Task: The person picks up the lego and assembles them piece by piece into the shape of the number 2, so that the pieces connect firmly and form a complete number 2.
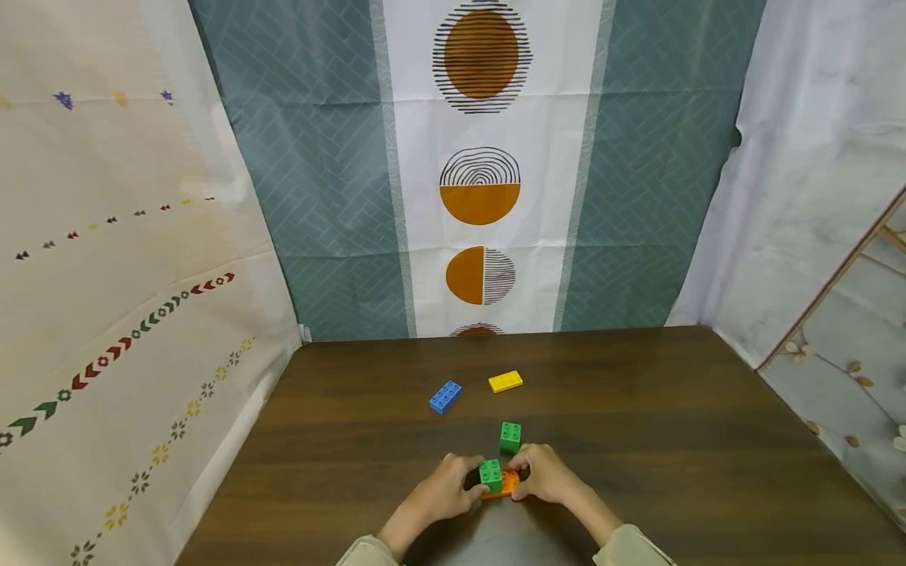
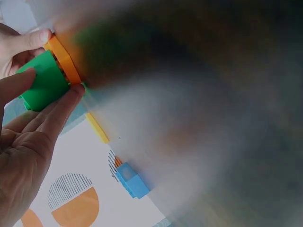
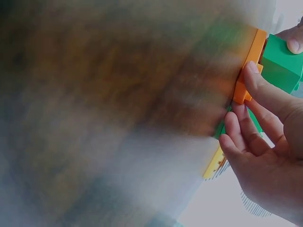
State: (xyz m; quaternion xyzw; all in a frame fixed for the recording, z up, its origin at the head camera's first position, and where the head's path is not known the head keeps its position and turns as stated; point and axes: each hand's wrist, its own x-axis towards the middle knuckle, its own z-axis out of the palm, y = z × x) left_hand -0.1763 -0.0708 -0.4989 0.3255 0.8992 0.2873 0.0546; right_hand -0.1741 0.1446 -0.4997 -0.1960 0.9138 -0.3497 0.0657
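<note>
Near the table's front edge, an orange building brick (image 1: 509, 482), low and flat with studs, has a taller green block (image 1: 490, 475) on its left end. My left hand (image 1: 449, 487) pinches the green block between thumb and fingers; in the left wrist view a fingertip also reaches the edge of the orange brick (image 2: 64, 59). From the other side, my right hand (image 1: 547, 476) pinches the right end of the orange brick, with the thumb (image 3: 254, 75) along it in the right wrist view. Just beyond the hands a second green block (image 1: 510, 436) stands on the table.
Farther back on the dark wooden table (image 1: 637, 424) lie a blue brick (image 1: 445, 397) and a flat yellow brick (image 1: 506, 382). A patterned cloth (image 1: 481, 189) hangs behind the table, with light cloths at both sides.
</note>
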